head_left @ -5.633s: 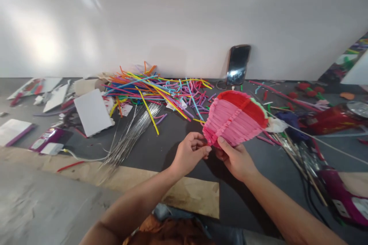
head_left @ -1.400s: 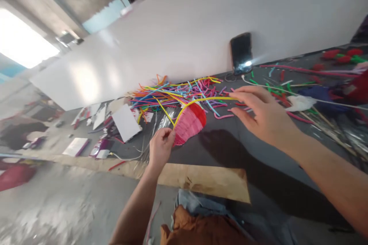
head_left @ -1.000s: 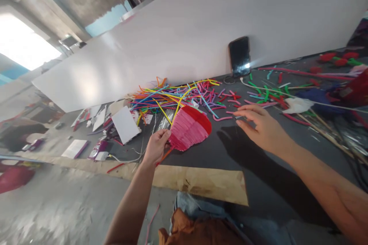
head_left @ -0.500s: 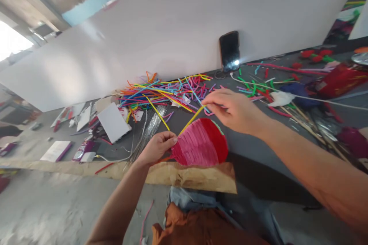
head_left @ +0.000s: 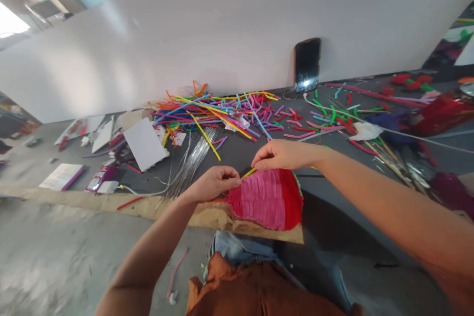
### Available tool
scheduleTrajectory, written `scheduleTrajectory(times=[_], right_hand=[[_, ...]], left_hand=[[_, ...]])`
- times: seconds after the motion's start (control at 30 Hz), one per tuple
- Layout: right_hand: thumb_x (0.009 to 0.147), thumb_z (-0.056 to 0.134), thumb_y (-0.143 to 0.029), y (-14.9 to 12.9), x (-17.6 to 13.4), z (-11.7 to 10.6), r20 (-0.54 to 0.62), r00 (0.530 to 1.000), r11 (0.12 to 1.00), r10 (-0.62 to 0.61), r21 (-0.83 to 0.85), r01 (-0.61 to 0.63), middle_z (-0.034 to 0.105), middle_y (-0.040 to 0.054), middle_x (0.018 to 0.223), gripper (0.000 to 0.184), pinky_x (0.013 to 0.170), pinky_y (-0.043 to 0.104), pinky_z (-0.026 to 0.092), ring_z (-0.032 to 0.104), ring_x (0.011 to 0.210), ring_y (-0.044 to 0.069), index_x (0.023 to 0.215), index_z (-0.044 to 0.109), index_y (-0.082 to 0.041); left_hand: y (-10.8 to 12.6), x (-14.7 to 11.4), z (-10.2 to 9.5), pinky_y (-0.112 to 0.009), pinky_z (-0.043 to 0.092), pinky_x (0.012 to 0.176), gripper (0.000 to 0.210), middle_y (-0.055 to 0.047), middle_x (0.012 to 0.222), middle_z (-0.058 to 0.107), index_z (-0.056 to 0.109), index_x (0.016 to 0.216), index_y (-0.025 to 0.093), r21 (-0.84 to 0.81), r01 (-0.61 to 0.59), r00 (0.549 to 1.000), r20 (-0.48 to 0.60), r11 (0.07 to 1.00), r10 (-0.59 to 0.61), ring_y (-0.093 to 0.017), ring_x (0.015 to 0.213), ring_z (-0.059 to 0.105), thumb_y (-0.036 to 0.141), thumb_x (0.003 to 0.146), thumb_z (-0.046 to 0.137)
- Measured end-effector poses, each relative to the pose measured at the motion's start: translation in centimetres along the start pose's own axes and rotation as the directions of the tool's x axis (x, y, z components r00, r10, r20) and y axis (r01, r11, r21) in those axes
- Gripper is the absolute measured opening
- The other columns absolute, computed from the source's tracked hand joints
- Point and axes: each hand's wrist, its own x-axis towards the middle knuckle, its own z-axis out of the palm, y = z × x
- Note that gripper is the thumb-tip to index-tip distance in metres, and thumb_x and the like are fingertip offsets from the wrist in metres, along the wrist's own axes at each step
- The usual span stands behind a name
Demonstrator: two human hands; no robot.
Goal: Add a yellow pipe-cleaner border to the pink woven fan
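- Pink-and-red piece (head_left: pixel 262 200): over brown paper (head_left: pixel 213 217) at the near edge of the table (head_left: pixel 237 149) — looks light, soft, easily crushed.
- Left hand (head_left: pixel 215 183): grip pinched on its narrow end, a sensible hold.
- Right hand (head_left: pixel 279 154): fingers closed on the yellow strip (head_left: pixel 249 173) — likely bendy.

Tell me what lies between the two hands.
In the head view, a short stretch of yellow stem shows between left hand and right hand, at the upper edge of the pink piece.
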Motion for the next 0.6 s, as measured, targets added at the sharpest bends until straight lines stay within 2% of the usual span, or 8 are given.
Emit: scheduleTrajectory(times=[0.1, 0.27, 0.43, 0.53, 0.6], right_hand=[[0.079, 0.059, -0.035, -0.5, -0.4, -0.3, 0.103, 0.994, 0.999, 0.045, 0.009, -0.047, 0.073, 0.0000, 0.081, 0.024, 0.063, 0.025, 0.044, 0.062, 0.071, 0.015, 0.090, 0.075, -0.021], [0.083, 0.054, -0.038, 0.1, -1.0, -0.1, 0.067, 0.995, 0.997, 0.076, -0.006, -0.076, 0.074, -0.0003, 0.088, 0.027, 0.072, 0.028, 0.045, 0.065, 0.082, 0.017, 0.094, 0.073, -0.022], [0.083, 0.055, -0.036, 0.8, -1.9, 0.3, 0.081, 0.995, 0.998, 0.062, 0.016, -0.064, 0.074, 0.0003, 0.098, 0.028, 0.078, 0.029, 0.047, 0.067, 0.089, 0.018, 0.101, 0.072, -0.023], [0.083, 0.055, -0.034, 1.1, -2.1, 0.8, 0.059, 0.993, 0.993, 0.107, 0.050, -0.110, 0.074, 0.0003, 0.098, 0.027, 0.080, 0.030, 0.048, 0.067, 0.089, 0.019, 0.100, 0.072, -0.022], [0.083, 0.056, -0.034, 1.4, -2.1, 1.2, 0.034, 0.989, 0.987, 0.142, 0.075, -0.144, 0.074, 0.0005, 0.099, 0.027, 0.081, 0.030, 0.049, 0.068, 0.090, 0.019, 0.100, 0.073, -0.022]], left_hand=[[-0.2, 0.1, 0.1, -0.020, 0.031, 0.050, 0.025, 0.004, 0.059, 0.048, 0.057, 0.073, 0.016, -0.047, -0.006, 1.000, -0.004, 0.999, 0.006, -0.007, 0.052, 0.040, 0.041, 0.078, 0.059], [-0.5, 0.0, 0.1, -0.020, 0.032, 0.049, 0.026, 0.004, 0.057, 0.049, 0.058, 0.071, 0.016, -0.082, -0.008, 1.000, -0.021, 0.997, 0.006, -0.007, 0.050, 0.041, 0.042, 0.076, 0.061], [-0.6, 0.2, 0.5, -0.019, 0.036, 0.049, 0.026, 0.004, 0.056, 0.051, 0.060, 0.068, 0.016, -0.122, 0.003, 0.998, -0.061, 0.993, -0.010, -0.007, 0.049, 0.044, 0.041, 0.074, 0.064], [-0.7, 0.6, 0.8, -0.019, 0.041, 0.050, 0.023, 0.003, 0.056, 0.055, 0.063, 0.068, 0.016, -0.178, 0.029, 0.996, -0.083, 0.984, -0.045, -0.008, 0.049, 0.049, 0.038, 0.070, 0.067], [-0.9, 0.9, 0.8, -0.019, 0.043, 0.051, 0.021, 0.002, 0.060, 0.060, 0.067, 0.075, 0.016, -0.229, 0.058, 0.995, -0.071, 0.972, -0.076, -0.008, 0.051, 0.052, 0.036, 0.069, 0.069]])
